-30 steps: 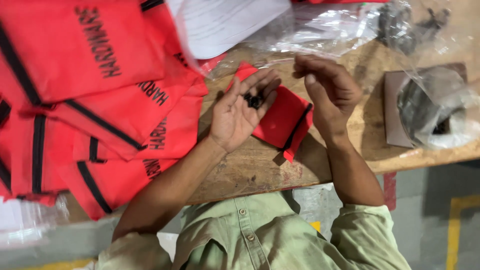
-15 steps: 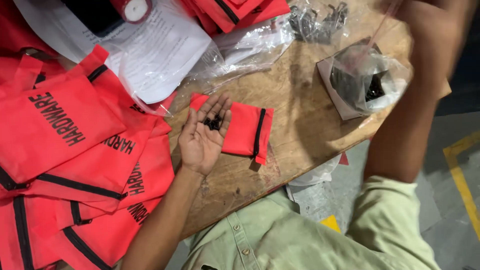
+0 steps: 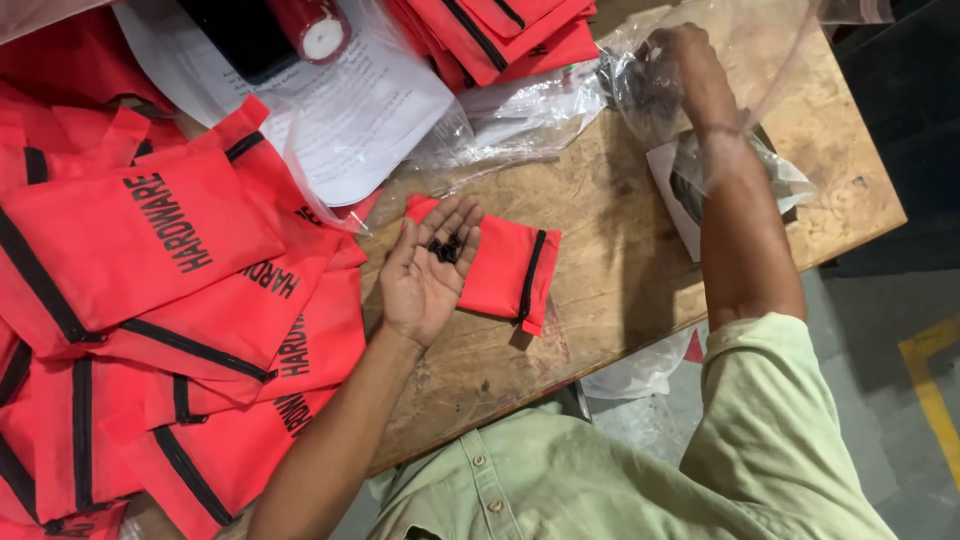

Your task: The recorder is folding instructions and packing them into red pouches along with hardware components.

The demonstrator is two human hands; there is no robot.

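- Small black parts (image 3: 445, 248) are cradled in the left hand (image 3: 425, 275), which is turned palm up with fingers spread and slightly cupped, not closed on them; the hollow of the palm seems meant to keep the loose pieces from rolling off.
- Under the fingertips of that hand a small red zip pouch (image 3: 505, 270) lies flat on the wooden table (image 3: 600, 240), its black zipper edge turned away from the palm; it is kept just beside the parts, apparently so they are within easy reach of it.
- Further out, the right hand (image 3: 680, 70) is pushed into a clear plastic bag (image 3: 690, 110), well apart from the left; the film blurs the fingers, so whether they are pinched on anything cannot be told.
- Below that wrist a second clear bag with dark contents (image 3: 700, 190) rests on the table.
- On the far side of the left forearm, larger red pouches (image 3: 150, 240) with black trim are piled overlapping; beyond the open palm a printed sheet in a plastic sleeve (image 3: 350, 110) is laid, and more red pouches (image 3: 500, 35) are stacked past it.
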